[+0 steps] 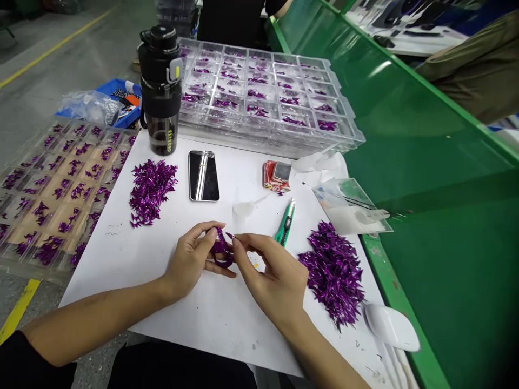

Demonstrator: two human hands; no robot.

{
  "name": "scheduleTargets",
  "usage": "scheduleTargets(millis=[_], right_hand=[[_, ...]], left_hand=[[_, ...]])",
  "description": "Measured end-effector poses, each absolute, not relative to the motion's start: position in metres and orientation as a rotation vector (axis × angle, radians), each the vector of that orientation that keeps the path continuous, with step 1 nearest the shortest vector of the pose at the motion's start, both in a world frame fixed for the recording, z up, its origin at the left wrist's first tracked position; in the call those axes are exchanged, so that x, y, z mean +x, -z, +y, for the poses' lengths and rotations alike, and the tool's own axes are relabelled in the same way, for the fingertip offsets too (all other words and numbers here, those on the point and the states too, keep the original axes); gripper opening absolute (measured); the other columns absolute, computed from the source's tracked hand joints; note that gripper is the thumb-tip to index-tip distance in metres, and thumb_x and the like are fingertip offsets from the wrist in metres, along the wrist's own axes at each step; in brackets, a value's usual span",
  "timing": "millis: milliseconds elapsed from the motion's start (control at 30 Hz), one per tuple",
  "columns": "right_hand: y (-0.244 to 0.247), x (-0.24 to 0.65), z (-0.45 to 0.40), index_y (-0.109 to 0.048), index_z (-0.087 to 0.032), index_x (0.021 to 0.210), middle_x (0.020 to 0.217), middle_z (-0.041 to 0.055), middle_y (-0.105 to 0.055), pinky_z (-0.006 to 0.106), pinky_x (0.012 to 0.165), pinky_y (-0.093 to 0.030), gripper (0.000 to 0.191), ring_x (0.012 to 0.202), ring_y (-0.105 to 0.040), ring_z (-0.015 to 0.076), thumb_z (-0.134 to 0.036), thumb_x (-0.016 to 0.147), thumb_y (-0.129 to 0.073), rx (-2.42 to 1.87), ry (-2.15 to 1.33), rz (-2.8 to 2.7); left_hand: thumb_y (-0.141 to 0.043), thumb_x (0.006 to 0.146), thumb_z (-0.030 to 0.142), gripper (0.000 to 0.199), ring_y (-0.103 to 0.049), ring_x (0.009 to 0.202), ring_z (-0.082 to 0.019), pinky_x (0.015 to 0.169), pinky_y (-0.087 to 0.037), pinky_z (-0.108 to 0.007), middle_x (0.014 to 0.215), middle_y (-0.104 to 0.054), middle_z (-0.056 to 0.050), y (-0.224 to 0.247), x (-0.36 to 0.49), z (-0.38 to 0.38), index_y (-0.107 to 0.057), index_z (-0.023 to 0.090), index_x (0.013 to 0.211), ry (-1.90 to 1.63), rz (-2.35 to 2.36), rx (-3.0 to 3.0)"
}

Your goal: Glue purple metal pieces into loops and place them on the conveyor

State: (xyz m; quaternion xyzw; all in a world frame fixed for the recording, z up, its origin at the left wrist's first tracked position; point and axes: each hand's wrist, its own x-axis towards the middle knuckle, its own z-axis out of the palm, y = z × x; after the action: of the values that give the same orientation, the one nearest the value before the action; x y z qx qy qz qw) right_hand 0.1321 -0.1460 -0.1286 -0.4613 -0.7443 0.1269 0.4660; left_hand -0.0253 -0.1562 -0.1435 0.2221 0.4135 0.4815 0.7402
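Note:
Over the middle of the white table, my left hand (187,260) holds a shiny purple curved part (221,249) between thumb and fingers. Close beside it, my right hand (278,275) pinches a small pointed purple piece (230,235) between thumb and index finger. A large pile of purple pointed pieces (334,273) lies to the right of my right hand. Another, smaller purple pile (152,189) is at the upper left of the table. Just beyond my right hand lies a green cutter (285,222).
A black bottle (161,97), a phone (203,176) and a red packet (277,176) stand or lie farther back. Stacked clear compartment trays (259,121) fill the back edge; another tray (52,189) is at left. A green barrier (438,178) borders the right side.

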Motion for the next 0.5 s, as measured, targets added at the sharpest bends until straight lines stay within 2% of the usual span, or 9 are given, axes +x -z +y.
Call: scheduleTargets(millis=[267,500], right_hand=[[0.1291,0.13,-0.1508,-0.064,-0.022,0.101,0.081,-0.0005,-0.072,0.023,0.062,-0.06,0.022,0.065,-0.068,0.0115,-0.002,0.093,-0.068,-1.078,-0.15,-1.901],[0.1349,0.1281,-0.1498,-0.066,-0.02,0.106,0.088,0.004,-0.073,0.024,0.062,-0.061,0.028,0.071,-0.069,0.0128,0.002,0.09,-0.072,-1.016,-0.03,-1.94]], left_hand=[[-0.074,0.094,0.051,0.038,-0.079,0.081,-0.023,0.067,-0.07,-0.036,0.081,-0.073,-0.002,0.1438,-0.024,-0.1557,-0.072,0.02,0.116,-1.039,0.895,0.503],[-0.078,0.091,0.047,0.034,-0.077,0.075,-0.018,0.063,-0.069,-0.032,0.082,-0.072,-0.001,0.1417,-0.0233,-0.1561,-0.075,0.02,0.111,-1.064,0.883,0.456]])
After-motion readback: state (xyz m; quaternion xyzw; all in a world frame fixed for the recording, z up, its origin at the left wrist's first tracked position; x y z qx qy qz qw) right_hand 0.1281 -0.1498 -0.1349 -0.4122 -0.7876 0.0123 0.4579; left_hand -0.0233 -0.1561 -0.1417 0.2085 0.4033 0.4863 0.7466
